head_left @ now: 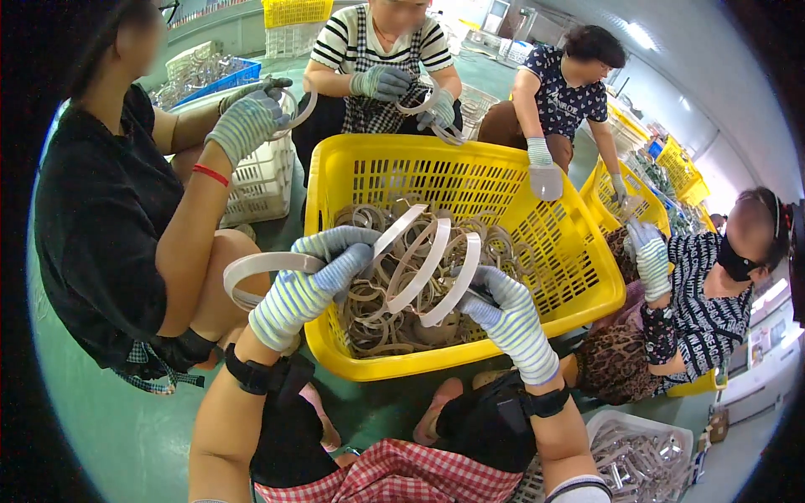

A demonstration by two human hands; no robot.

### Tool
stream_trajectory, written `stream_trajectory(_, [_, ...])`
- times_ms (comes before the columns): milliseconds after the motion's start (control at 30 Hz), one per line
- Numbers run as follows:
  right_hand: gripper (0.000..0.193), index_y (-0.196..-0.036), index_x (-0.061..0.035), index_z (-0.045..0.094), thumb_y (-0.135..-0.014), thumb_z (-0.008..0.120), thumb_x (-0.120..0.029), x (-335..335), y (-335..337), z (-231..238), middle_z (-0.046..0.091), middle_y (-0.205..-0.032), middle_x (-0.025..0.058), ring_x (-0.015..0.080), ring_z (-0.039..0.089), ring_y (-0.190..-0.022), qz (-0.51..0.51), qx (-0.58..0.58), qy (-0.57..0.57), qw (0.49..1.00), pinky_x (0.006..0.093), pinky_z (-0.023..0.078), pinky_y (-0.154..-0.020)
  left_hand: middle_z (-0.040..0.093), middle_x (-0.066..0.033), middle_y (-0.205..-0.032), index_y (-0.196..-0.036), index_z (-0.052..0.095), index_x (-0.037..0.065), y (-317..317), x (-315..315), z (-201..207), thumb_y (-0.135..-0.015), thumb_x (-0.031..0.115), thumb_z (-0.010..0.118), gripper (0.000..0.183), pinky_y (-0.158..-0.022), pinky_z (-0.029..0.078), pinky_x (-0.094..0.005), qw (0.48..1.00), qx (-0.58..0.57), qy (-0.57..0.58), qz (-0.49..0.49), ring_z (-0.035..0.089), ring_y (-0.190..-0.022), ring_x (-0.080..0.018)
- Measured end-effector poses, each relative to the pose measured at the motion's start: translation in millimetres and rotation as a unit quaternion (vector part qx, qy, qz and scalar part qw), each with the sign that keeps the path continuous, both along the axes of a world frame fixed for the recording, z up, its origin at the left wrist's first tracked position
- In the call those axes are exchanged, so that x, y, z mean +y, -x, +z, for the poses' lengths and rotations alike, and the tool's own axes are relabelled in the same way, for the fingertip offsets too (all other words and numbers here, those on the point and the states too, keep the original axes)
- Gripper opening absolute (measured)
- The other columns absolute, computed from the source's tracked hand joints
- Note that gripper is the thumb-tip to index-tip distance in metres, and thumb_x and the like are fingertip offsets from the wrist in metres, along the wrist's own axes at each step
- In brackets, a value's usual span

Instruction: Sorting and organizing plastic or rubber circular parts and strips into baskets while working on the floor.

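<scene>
My left hand, in a striped work glove, closes on pale, flat ring-shaped bands. One band sticks out on its left side, and another slanting band rises from its fingertips. My right hand, gloved the same way, grips the lower end of a pale band. Between the hands, a further loop stands side by side with these; whether they are joined cannot be seen. They are above a yellow slotted basket holding a heap of similar thin rings.
Around the basket sit several gloved people; the one at left and the one opposite hold bands. A second yellow basket is at the right. A white crate of shiny clear pieces stands by my right forearm. White crates are stacked at left.
</scene>
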State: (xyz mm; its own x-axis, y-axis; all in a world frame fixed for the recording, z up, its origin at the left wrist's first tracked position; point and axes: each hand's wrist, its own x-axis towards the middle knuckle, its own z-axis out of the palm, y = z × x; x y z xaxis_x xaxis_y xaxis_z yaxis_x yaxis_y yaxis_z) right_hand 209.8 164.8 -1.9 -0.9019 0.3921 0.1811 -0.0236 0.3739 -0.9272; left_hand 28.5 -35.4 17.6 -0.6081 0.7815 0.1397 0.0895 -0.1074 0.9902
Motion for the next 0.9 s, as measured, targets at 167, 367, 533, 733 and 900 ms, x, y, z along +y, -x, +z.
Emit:
stream_trajectory(167, [0.028, -0.103, 0.0015, 0.059, -0.083, 0.067, -0.017, 5.4, 0.2, -5.4, 0.064, -0.088, 0.0042, 0.0079, 0.054, -0.079, -0.019, 0.035, -0.009, 0.999, 0.0238, 0.046, -0.072, 0.063, 0.0004, -0.080, -0.110, 0.063, 0.004, -1.7, 6.0, -4.9, -0.091, 0.022, 0.056, 0.027, -0.051, 0.035, -0.0162, 0.997, 0.069, -0.025, 0.005, 0.045, -0.058, -0.0016])
stream_trajectory(367, [0.026, -0.101, 0.0019, 0.060, -0.083, 0.067, -0.015, 4.0, -0.3, -1.3, 0.065, -0.087, 0.0052, 0.0082, 0.055, -0.080, -0.031, 0.042, 0.024, 0.998, 0.0241, 0.047, -0.073, 0.062, 0.0005, -0.079, -0.111, 0.063, 0.005, -4.9, 6.0, -2.0, -0.092, 0.021, 0.055, 0.026, -0.051, 0.036, -0.0169, 0.996, 0.071, -0.047, 0.008, 0.045, -0.058, -0.0023])
stream_trajectory(533, [0.025, -0.099, 0.0016, 0.061, -0.083, 0.067, -0.016, 6.2, -1.5, -0.7, 0.065, -0.086, 0.0051, 0.0084, 0.055, -0.078, -0.031, 0.036, 0.010, 0.999, 0.0239, 0.047, -0.073, 0.059, 0.0007, -0.075, -0.109, 0.062, 0.004, -7.3, 7.8, 0.4, -0.094, 0.019, 0.050, 0.024, -0.050, 0.036, -0.0171, 0.997, 0.061, -0.049, 0.025, 0.045, -0.055, -0.0027])
stream_trajectory(733, [0.025, -0.100, 0.0019, 0.060, -0.084, 0.066, -0.016, 11.6, -5.6, -2.3, 0.065, -0.085, 0.0047, 0.0079, 0.055, -0.078, -0.027, 0.021, 0.002, 0.999, 0.0240, 0.047, -0.071, 0.060, 0.0005, -0.075, -0.110, 0.061, 0.004, -6.7, 7.5, 1.0, -0.094, 0.021, 0.051, 0.025, -0.048, 0.036, -0.0171, 0.997, 0.004, -0.045, 0.055, 0.045, -0.053, -0.0024])
stream_trajectory(900, [0.026, -0.101, 0.0029, 0.060, -0.085, 0.065, -0.016, 4.4, -5.1, 3.3, 0.065, -0.086, 0.0049, 0.0070, 0.055, -0.079, -0.049, 0.015, 0.015, 0.999, 0.0237, 0.047, -0.071, 0.065, -0.0055, -0.091, -0.113, 0.062, 0.002, -10.5, 4.8, 0.6, -0.090, 0.010, 0.056, 0.025, -0.073, 0.048, -0.0233, 0.998, 0.039, -0.035, -0.025, 0.058, -0.083, -0.0091])
